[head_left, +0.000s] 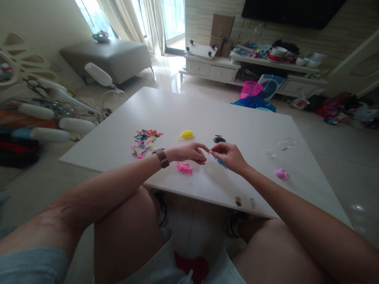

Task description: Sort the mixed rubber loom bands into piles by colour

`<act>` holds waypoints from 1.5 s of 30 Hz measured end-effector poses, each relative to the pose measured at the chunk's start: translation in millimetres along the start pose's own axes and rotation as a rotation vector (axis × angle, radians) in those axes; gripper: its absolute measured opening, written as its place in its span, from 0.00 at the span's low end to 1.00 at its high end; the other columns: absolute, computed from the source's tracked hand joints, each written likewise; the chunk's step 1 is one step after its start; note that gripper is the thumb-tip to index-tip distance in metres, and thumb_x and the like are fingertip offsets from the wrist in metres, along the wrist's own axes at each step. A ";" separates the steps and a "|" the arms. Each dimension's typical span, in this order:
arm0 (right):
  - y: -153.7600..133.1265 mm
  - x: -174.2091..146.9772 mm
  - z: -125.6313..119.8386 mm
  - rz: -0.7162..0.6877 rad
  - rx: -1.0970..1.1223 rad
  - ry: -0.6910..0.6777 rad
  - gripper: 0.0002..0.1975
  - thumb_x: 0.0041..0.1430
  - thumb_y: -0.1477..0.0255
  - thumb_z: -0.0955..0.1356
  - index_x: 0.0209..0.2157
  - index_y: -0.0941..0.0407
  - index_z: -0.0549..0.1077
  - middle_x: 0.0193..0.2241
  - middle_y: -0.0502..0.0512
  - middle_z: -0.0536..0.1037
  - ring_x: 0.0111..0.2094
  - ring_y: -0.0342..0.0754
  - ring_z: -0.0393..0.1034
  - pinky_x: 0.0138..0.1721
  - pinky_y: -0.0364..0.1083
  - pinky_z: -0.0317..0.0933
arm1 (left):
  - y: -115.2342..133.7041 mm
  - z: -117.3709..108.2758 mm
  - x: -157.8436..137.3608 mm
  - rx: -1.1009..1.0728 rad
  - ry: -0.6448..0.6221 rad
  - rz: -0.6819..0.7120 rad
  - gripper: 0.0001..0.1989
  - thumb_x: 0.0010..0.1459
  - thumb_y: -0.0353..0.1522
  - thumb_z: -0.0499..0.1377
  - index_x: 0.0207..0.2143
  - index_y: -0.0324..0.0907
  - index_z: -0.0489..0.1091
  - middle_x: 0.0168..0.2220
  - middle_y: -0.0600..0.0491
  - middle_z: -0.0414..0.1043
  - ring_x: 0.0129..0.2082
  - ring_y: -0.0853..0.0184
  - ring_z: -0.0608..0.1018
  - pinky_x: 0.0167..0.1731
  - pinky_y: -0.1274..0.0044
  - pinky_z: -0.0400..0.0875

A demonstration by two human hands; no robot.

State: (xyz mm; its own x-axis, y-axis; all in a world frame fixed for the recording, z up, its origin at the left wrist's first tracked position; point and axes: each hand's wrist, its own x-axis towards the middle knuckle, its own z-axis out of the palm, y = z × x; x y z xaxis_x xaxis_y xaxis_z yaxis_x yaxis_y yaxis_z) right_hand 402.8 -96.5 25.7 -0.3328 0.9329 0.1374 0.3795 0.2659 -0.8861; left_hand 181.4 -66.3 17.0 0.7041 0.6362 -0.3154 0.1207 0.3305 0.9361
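Above the white table, my right hand pinches a small pink rubber band between thumb and fingertips. The index finger of my left hand reaches out to touch that band, its thumb held apart; whether the band loops over the fingertip I cannot tell. Beneath my left hand lies a pile of pink rubber bands. Blue rubber bands are partly hidden under my right hand. Farther back are a yellow pile and a black pile. A mixed-colour pile spreads out on the left.
On the table's right side lie a clear plastic bottle and a pink-purple round item. A minion figure and a small clear piece are near the front edge. A lamp with white shades stands by the left edge.
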 end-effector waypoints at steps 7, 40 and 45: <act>1.3 -0.4 0.0 0.010 0.002 -0.026 0.09 0.55 0.66 0.72 0.34 0.57 0.79 0.30 0.54 0.81 0.32 0.47 0.75 0.36 0.47 0.68 | -2.2 -2.0 1.7 0.063 0.011 -0.019 0.18 0.48 0.32 0.72 0.42 0.37 0.74 0.32 0.50 0.79 0.34 0.65 0.82 0.43 0.69 0.77; 43.8 10.6 -2.4 -0.026 -0.784 -0.242 0.16 0.63 0.68 0.66 0.50 0.53 0.77 0.56 0.61 0.75 0.60 0.59 0.62 0.56 0.57 0.59 | 11.2 -51.0 -35.7 0.773 -0.075 -0.260 0.01 0.42 0.29 0.67 0.22 0.41 0.80 0.20 0.53 0.76 0.22 0.67 0.78 0.25 0.81 0.69; 45.7 11.6 8.9 -0.038 -0.836 -0.354 0.18 0.66 0.65 0.64 0.54 0.53 0.74 0.60 0.60 0.72 0.63 0.59 0.59 0.57 0.60 0.55 | 14.7 -58.0 -35.8 0.614 0.023 -0.181 0.07 0.46 0.35 0.70 0.24 0.40 0.80 0.21 0.51 0.77 0.22 0.69 0.77 0.29 0.79 0.73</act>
State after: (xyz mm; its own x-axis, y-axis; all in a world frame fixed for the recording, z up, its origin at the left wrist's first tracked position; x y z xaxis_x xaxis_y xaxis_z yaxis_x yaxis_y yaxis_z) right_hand 408.6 -75.6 -17.1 -0.5511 0.8276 -0.1068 0.8197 0.5129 -0.2551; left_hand 117.4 -43.8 33.0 0.6203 0.6251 -0.4737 0.6201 -0.0211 0.7842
